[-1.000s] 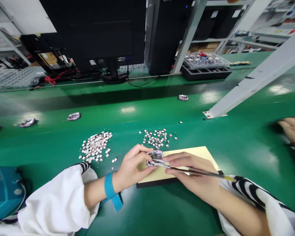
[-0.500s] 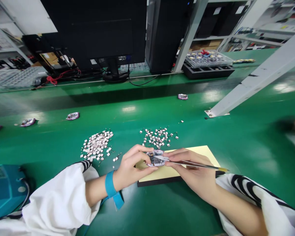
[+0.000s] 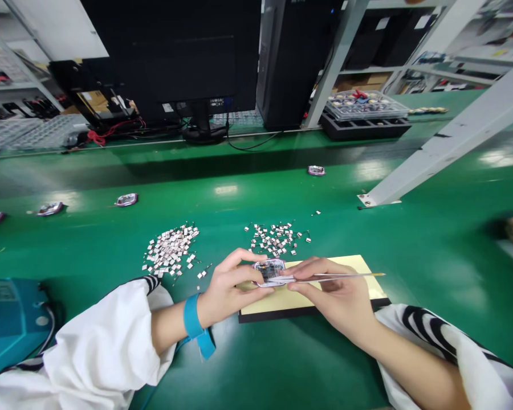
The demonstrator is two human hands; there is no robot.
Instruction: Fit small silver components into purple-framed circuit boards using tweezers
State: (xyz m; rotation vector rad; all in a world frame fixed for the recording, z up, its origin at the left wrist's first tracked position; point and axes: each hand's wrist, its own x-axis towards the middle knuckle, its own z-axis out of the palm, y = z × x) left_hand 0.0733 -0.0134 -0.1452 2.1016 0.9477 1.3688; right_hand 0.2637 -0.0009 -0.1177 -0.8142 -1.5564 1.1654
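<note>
Right hand (image 3: 333, 299), tweezers (image 3: 346, 275) now level

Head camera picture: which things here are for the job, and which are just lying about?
For the job: left hand, small circuit board, right hand, tweezers, cream pad.

Lying about: piles of tiny squares, other small boards, parts tray, blue box.
</note>
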